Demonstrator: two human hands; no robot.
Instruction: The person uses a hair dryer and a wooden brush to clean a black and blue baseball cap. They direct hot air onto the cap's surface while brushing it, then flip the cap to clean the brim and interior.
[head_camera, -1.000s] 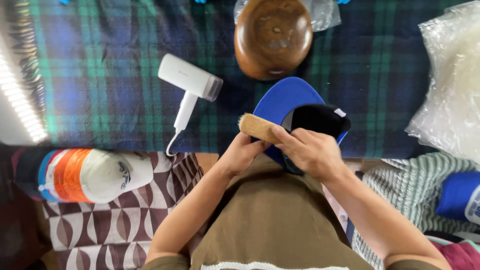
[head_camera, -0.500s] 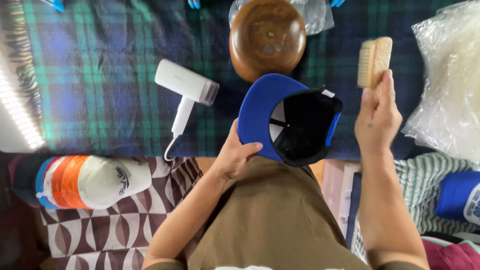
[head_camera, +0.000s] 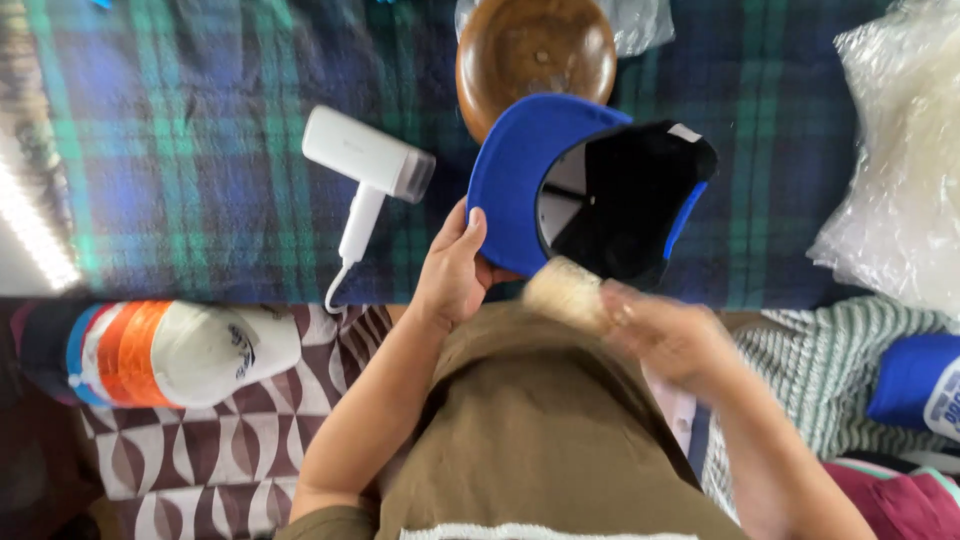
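The left hand (head_camera: 455, 275) is clamped on the brim of a blue cap (head_camera: 525, 180), thumb on top near the brim's edge, fingers hidden beneath it. The cap is held upside down just above the lap, with its dark inside facing up toward the camera. Its long axis runs from the brim, at the left hand, away and to the right toward the black crown opening, so the brim points back at the person's left side.

The right hand (head_camera: 670, 335) is blurred with motion; it is closed around a wooden brush (head_camera: 565, 292), though the fingers are too smeared to make out singly. The brush sticks out from that hand toward the left hand, its long axis lying roughly crosswise to the cap's, and its pale end sits just below the crown's near rim, close to touching. The right hand is nearer the crown, the left nearer the brim.

Beyond the left hand, a white hair dryer (head_camera: 365, 170) lies on the plaid-covered surface (head_camera: 200, 150), and a wooden bowl (head_camera: 535, 55) sits just past the cap.
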